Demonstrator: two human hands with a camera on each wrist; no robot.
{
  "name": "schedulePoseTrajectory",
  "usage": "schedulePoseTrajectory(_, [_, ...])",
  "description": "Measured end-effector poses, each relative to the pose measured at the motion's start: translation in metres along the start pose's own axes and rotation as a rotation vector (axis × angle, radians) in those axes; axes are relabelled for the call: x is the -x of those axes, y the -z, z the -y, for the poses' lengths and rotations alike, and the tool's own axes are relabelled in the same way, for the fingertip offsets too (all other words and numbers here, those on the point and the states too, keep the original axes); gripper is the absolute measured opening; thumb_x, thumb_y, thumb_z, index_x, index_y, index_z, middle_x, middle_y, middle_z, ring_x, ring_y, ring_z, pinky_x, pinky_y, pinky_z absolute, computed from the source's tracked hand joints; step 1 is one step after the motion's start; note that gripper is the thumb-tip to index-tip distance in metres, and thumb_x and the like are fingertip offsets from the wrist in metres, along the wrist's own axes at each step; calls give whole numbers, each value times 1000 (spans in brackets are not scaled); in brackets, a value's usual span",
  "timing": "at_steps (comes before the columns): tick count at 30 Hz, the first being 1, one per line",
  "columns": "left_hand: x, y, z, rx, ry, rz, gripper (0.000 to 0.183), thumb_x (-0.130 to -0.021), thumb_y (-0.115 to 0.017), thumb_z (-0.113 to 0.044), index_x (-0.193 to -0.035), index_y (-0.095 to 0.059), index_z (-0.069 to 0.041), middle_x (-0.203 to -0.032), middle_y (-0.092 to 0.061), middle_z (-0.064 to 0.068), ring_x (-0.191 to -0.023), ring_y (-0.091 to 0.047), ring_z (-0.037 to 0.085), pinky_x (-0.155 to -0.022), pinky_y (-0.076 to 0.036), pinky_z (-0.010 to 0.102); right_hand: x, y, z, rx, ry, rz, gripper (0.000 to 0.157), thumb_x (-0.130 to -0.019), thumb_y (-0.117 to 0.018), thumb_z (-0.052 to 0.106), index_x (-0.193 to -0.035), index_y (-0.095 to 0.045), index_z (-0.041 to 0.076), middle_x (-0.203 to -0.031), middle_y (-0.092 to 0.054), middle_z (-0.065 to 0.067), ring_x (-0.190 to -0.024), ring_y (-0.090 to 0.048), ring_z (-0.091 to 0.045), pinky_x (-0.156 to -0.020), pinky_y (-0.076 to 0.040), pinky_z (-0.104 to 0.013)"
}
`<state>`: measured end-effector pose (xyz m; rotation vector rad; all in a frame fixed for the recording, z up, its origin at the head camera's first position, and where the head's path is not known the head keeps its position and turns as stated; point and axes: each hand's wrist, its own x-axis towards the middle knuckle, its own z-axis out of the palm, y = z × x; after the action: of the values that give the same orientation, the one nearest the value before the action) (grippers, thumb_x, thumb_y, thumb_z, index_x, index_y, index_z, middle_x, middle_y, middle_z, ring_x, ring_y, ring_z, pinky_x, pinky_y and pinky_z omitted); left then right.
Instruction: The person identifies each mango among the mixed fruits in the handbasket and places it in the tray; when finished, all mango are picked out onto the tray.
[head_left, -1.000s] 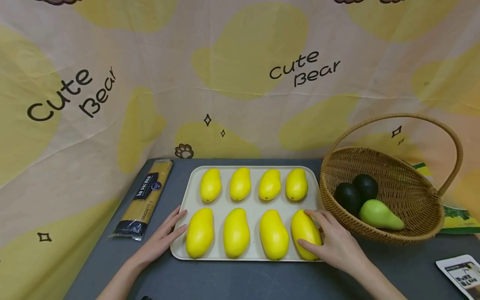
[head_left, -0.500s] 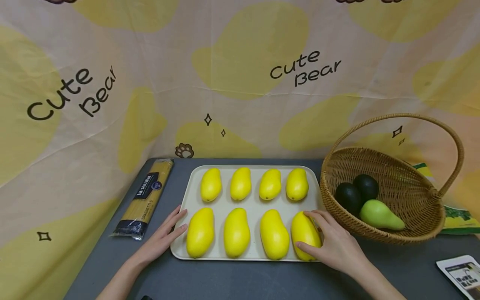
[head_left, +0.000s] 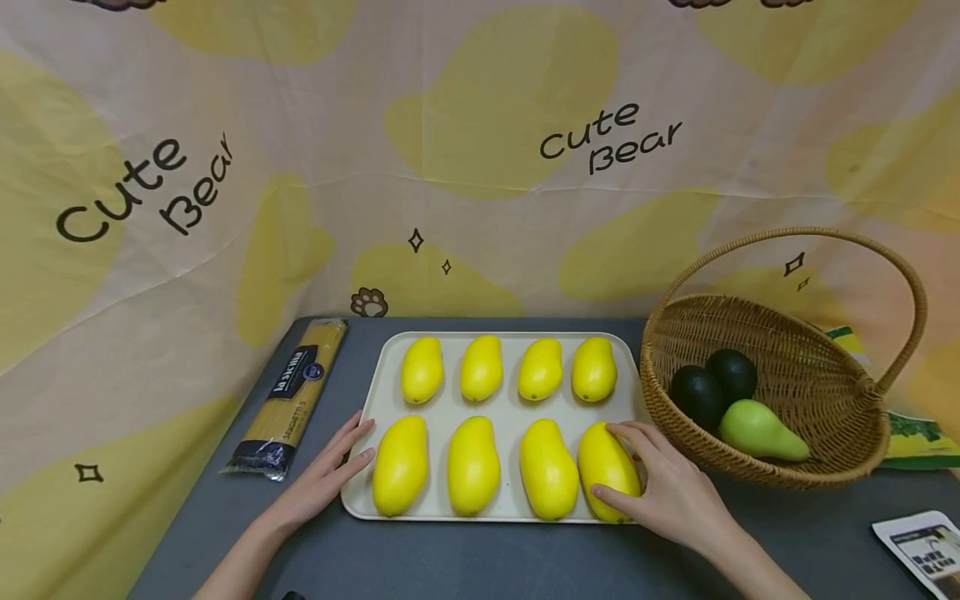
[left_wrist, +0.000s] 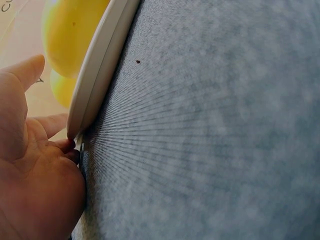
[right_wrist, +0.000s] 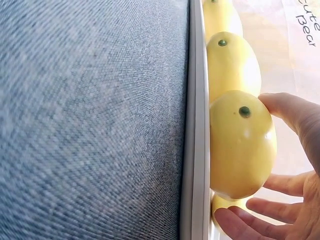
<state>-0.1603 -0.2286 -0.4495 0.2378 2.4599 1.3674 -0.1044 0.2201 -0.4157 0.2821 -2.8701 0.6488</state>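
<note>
On a cream tray (head_left: 386, 392), several yellow mangoes lie in two rows. My right hand (head_left: 678, 492) holds the front-right mango (head_left: 606, 471), thumb on its near left side and fingers on its far right side. The right wrist view shows that mango (right_wrist: 240, 150) resting at the tray's edge between thumb and fingers. At the tray's left edge, my left hand (head_left: 330, 467) rests with its fingers extended. In the left wrist view its fingertips reach the tray rim (left_wrist: 95, 65), and some fingers are partly hidden there.
A wicker basket (head_left: 832, 408) right of the tray holds a green pear (head_left: 761, 429) and two dark avocados (head_left: 697, 396). A spaghetti packet (head_left: 288, 400) lies to the left. A white pouch (head_left: 922, 546) sits at the right edge, and a patterned cloth (head_left: 480, 167) hangs behind.
The front-right mango has shifted slightly left on the tray, with my right hand still around it. My left hand stays in the same place.
</note>
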Motion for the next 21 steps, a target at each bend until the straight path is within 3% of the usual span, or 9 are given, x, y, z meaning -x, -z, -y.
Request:
schedulePoseTrajectory(14, [-1,-1,1,6,-23,-28,64,-102,-48,-41,-154,-29,-9,-163,-4,15,-147,0,39,-110,-6,66,1,-1,0,-1,1,-15,78,-71,-75,66,-131,-57,19,-127,-55,-3,-91,-61,-18,-66,-53,-39])
schedulePoseTrajectory(17, [1,-3,3,-12,-57,-94,60,-102,-49,-39,-151,-35,-7,-161,-13,15,-147,-7,39,-111,-12,65,3,1,2,4,9,-25,74,-74,-75,63,-131,-57,19,-126,-55,-2,-89,-62,-17,-63,-53,-36])
schedulePoseTrajectory(19, [4,-6,3,-75,-130,-195,53,-101,-53,-33,-146,-44,-6,-158,-25,15,-145,-19,38,-110,-21,62,4,2,4,29,66,-77,65,-76,-78,56,-126,-61,18,-122,-58,-1,-88,-63,-16,-61,-53,-34])
schedulePoseTrajectory(21, [6,-7,-2,-156,-220,-317,44,-100,-58,-25,-139,-54,-6,-152,-38,13,-140,-32,35,-110,-31,50,4,7,7,50,153,-157,50,-76,-81,43,-117,-66,17,-114,-62,1,-84,-63,-14,-59,-52,-31])
